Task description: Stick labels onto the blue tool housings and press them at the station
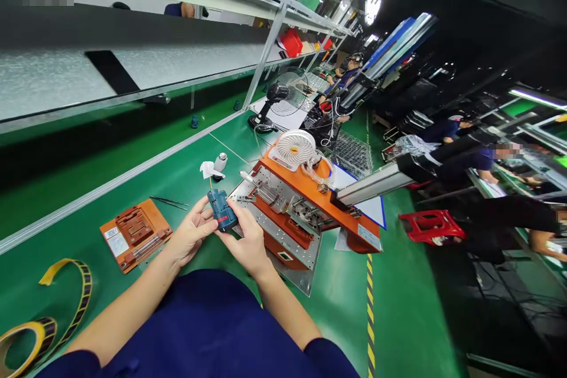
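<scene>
Between my two hands is a small dark teal power-tool battery pack (221, 211) with a red label on its side. My left hand (194, 234) grips it from the left, its thumb by the lower edge. From the right, my right hand (248, 241) closes its fingers on the other side of the pack. Just beyond it stands a small bottle (220, 162) with a crumpled white tissue (206, 169) beside it. An orange fixture block (136, 233) with a white label lies left of my hands, and tweezers (169, 202) rest behind it.
An orange-based machine (283, 212) with a metal plate stands close on my right, a white fan (294, 149) on it. A black fan (278, 93) is farther back. A roll of yellow-edged label tape (41, 336) sits front left. A red stool (432, 225) and several people are at right.
</scene>
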